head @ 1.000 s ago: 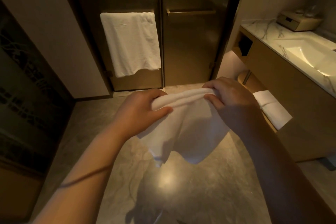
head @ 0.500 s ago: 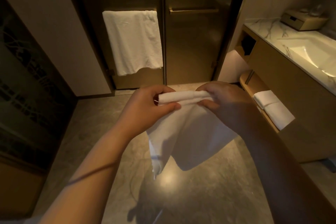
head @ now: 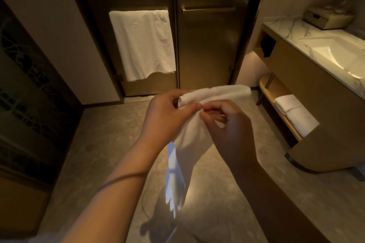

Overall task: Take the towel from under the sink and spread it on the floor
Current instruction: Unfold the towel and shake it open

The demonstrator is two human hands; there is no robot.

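The vanity [head: 308, 77] has a low open shelf [head: 276, 92] under its sink [head: 339, 59], and on that shelf lie folded white towels [head: 294, 112], stacked side by side. In the vanity's near end is a small open cubby [head: 266, 45]; what it holds is too dark to tell. On the marble top, beyond the sink, sits a tan box tray [head: 325, 18] with what look like glasses on it.

The towel [head: 189, 144] is in the air to the left of the vanity, held in both hands above the grey stone floor [head: 98, 154]. It is white, with its top edge bunched into a loose roll pointing toward the shelf, while the rest hangs in a narrow, twisted drape whose lower tip is blurred. The left hand [head: 166, 114] pinches the roll's left end between thumb and fingers. The right hand [head: 231, 130], fingers curled, pinches the cloth just under the roll, touching the left thumb.

Farther left of the vanity stand bronze glass doors [head: 207, 49], with a large white towel [head: 142, 43] draped over one door's bar. A thin dark band [head: 122, 179] circles the left forearm.
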